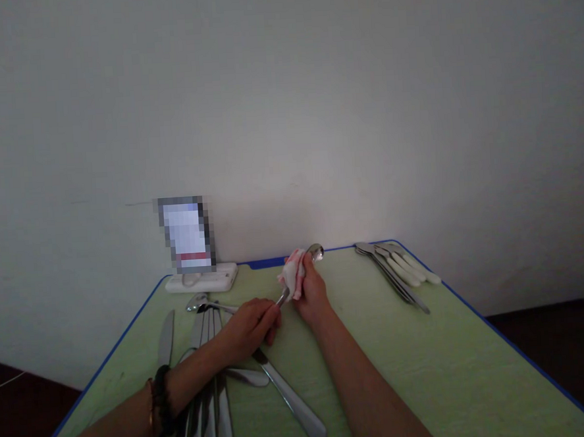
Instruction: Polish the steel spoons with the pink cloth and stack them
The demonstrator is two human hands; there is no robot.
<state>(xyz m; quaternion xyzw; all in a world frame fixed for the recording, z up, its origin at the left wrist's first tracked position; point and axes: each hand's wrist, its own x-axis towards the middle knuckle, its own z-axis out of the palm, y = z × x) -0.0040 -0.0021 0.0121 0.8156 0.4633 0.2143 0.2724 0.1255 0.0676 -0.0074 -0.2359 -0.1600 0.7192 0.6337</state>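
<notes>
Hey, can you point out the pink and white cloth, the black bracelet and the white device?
Pink and white cloth (292, 276), head view, middle of its folds.
Black bracelet (161, 392), head view, its band.
White device (219, 277), head view, its top.

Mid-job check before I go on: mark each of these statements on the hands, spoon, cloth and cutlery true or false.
1. The left hand holds the spoon by its handle. True.
2. The right hand holds a pink-and-white cloth around the spoon. True.
3. The spoon's bowl points toward the person. False: it points toward the wall.
4. The white-handled cutlery lies under the left forearm. False: the white-handled cutlery lies on the right.
</notes>
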